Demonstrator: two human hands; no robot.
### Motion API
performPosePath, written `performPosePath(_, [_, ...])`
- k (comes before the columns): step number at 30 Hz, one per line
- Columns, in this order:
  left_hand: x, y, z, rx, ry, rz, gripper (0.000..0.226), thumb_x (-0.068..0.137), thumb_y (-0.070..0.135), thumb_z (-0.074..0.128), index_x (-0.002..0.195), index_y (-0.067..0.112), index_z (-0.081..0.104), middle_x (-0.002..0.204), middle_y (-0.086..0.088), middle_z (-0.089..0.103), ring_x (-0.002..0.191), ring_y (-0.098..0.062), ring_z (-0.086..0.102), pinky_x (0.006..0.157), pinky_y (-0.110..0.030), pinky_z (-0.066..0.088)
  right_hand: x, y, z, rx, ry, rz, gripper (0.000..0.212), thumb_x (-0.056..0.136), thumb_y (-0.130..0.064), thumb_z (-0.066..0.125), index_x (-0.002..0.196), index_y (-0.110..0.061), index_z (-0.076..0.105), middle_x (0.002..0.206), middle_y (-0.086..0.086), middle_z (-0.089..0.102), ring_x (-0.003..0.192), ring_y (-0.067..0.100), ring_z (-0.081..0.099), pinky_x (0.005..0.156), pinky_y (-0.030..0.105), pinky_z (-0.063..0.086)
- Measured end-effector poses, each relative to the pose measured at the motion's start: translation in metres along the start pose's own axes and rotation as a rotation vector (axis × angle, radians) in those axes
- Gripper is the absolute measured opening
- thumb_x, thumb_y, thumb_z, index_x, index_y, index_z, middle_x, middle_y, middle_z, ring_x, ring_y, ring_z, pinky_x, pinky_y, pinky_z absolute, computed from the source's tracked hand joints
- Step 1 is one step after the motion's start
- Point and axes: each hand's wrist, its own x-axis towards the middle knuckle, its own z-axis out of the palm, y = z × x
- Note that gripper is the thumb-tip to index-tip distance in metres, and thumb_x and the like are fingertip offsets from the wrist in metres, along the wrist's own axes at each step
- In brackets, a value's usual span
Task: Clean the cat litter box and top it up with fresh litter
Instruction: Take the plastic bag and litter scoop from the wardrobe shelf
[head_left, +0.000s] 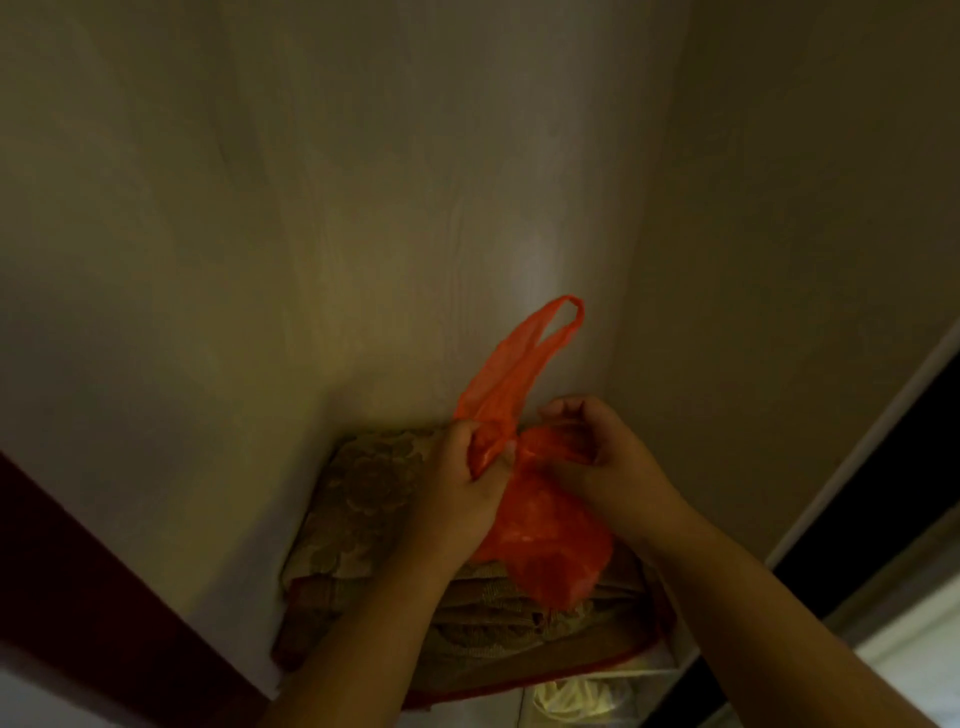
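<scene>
An orange plastic bag hangs in front of me, its lower part bulging and one handle loop sticking up toward the wall. My left hand pinches the bag's neck from the left. My right hand grips the other handle on the right, fingers curled around the thin plastic. Both hands meet at the bag's gathered top. No litter box or litter is in view.
A folded patterned brown fabric or cushion stack with a red edge lies below the hands, against a pale wood-grain wall. A dark red strip runs at lower left. A dark framed opening is at right.
</scene>
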Motion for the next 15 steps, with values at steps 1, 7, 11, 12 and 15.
performPosePath(1, [0.002, -0.002, -0.002, 0.002, 0.041, -0.003, 0.02, 0.096, 0.04, 0.064, 0.112, 0.031, 0.056, 0.103, 0.011, 0.062, 0.096, -0.007, 0.062, 0.07, -0.015, 0.041, 0.002, 0.003, 0.0, -0.119, 0.003, 0.002, 0.04, 0.085, -0.026, 0.076, 0.119, -0.041, 0.062, 0.119, -0.008, 0.066, 0.107, 0.006, 0.066, 0.09, 0.039, 0.059])
performPosePath(7, [0.001, 0.0, -0.002, -0.021, 0.046, 0.057, 0.074, 0.098, 0.015, 0.057, 0.155, 0.045, 0.021, 0.134, 0.014, 0.057, 0.11, 0.002, 0.062, 0.088, -0.014, 0.049, -0.006, 0.003, 0.015, 0.254, -0.225, 0.288, 0.04, 0.094, -0.033, 0.068, 0.132, -0.044, 0.059, 0.126, -0.011, 0.068, 0.111, 0.011, 0.068, 0.096, 0.041, 0.056])
performPosePath(11, [0.004, -0.004, 0.002, 0.272, 0.025, 0.081, 0.034, 0.101, 0.022, 0.049, 0.131, 0.025, 0.064, 0.143, 0.005, 0.043, 0.126, -0.016, 0.051, 0.096, -0.022, 0.036, -0.004, 0.012, 0.02, 0.09, -0.028, 0.133, 0.053, 0.09, -0.003, 0.067, 0.129, -0.039, 0.059, 0.125, -0.012, 0.068, 0.111, 0.004, 0.066, 0.095, 0.041, 0.057])
performPosePath(12, [0.003, -0.005, 0.003, 0.293, 0.017, 0.086, 0.031, 0.101, 0.022, 0.049, 0.126, 0.019, 0.067, 0.148, 0.005, 0.037, 0.129, -0.015, 0.048, 0.097, -0.022, 0.035, -0.002, 0.014, 0.021, 0.083, 0.012, 0.104, 0.055, 0.088, 0.003, 0.064, 0.127, -0.036, 0.06, 0.123, -0.012, 0.069, 0.112, 0.004, 0.066, 0.096, 0.041, 0.056])
performPosePath(15, [-0.001, -0.005, 0.003, 0.304, -0.065, 0.065, 0.033, 0.102, 0.02, 0.048, 0.133, 0.018, 0.061, 0.16, 0.008, 0.03, 0.139, -0.01, 0.038, 0.104, -0.019, 0.03, 0.001, 0.016, 0.024, 0.126, 0.114, 0.049, 0.056, 0.083, 0.016, 0.057, 0.109, -0.033, 0.067, 0.111, -0.011, 0.073, 0.108, 0.009, 0.068, 0.092, 0.038, 0.057])
